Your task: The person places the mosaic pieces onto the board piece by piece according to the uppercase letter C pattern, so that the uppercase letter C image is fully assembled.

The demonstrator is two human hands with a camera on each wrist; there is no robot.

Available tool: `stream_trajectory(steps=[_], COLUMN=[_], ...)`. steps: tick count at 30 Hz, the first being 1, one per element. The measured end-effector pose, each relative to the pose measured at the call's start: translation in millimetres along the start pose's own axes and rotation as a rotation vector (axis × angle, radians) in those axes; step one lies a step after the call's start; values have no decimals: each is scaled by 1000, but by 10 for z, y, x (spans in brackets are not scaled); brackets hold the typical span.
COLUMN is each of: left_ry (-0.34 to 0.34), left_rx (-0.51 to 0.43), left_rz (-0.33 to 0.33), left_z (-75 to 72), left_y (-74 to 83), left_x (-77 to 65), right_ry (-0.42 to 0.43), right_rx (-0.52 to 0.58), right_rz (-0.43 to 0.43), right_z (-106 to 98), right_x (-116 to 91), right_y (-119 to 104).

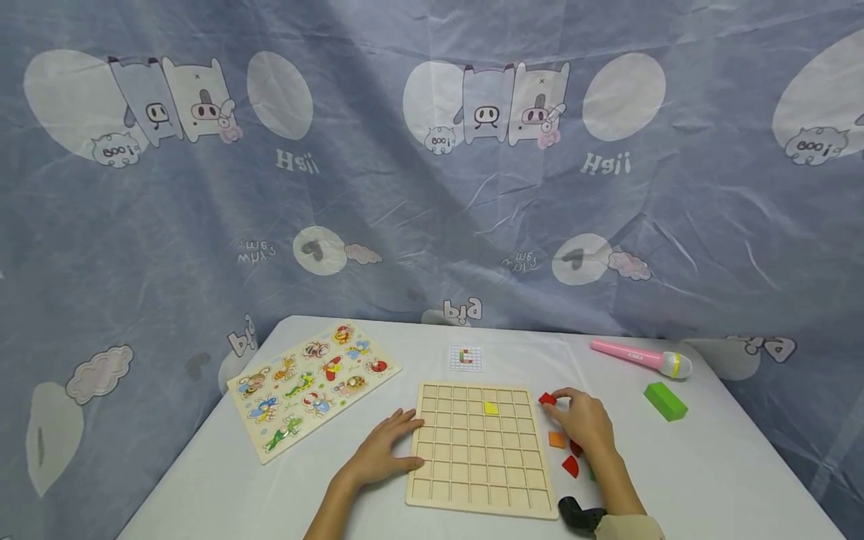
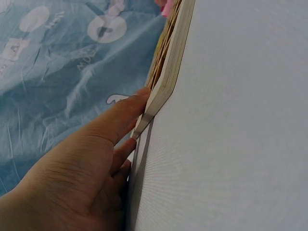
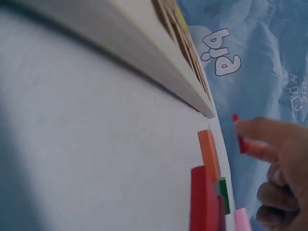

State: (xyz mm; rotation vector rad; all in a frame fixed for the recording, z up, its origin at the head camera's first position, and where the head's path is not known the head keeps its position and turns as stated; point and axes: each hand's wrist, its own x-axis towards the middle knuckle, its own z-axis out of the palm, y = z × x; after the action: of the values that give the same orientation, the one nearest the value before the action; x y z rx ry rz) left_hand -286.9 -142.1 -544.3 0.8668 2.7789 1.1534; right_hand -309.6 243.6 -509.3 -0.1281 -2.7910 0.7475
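Note:
A wooden grid board [image 1: 450, 473] lies on the white table, with a yellow square piece [image 1: 491, 408] in one of its upper cells. My left hand [image 1: 378, 452] touches the board's left edge with its thumb and fingertips, the fingers fairly straight. Off the board's upper right corner, my right hand [image 1: 589, 424] pinches a small red piece [image 1: 547, 399] between thumb and forefinger. In the right wrist view that red piece [image 3: 241, 140] is held up off the table. Below this hand lie an orange square piece [image 1: 556, 439] and a red rounded piece [image 1: 570, 466]; other pieces are partly hidden.
A pattern card [image 1: 466, 358] lies beyond the board. To the left is an insect puzzle board [image 1: 297, 401]. At the right lie a pink toy microphone [image 1: 637, 358] and a green block [image 1: 665, 401]. A black device [image 1: 579, 516] sits by the right wrist.

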Motion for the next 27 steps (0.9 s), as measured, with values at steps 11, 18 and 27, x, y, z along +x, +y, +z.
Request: stream_trajectory(steps=[11, 18, 27], left_ry=[-1, -11, -2], left_rx=[-1, -5, 7], left_rz=[4, 12, 11], left_z=[-3, 10, 2], left_y=[10, 8, 4], left_x=[-5, -6, 3], right_ry=[76, 0, -104], right_rx=[96, 131, 157], right_rz=[-196, -249, -307], right_z=[-170, 32, 352], right_x=[46, 51, 60], right_y=[-666, -944, -1002])
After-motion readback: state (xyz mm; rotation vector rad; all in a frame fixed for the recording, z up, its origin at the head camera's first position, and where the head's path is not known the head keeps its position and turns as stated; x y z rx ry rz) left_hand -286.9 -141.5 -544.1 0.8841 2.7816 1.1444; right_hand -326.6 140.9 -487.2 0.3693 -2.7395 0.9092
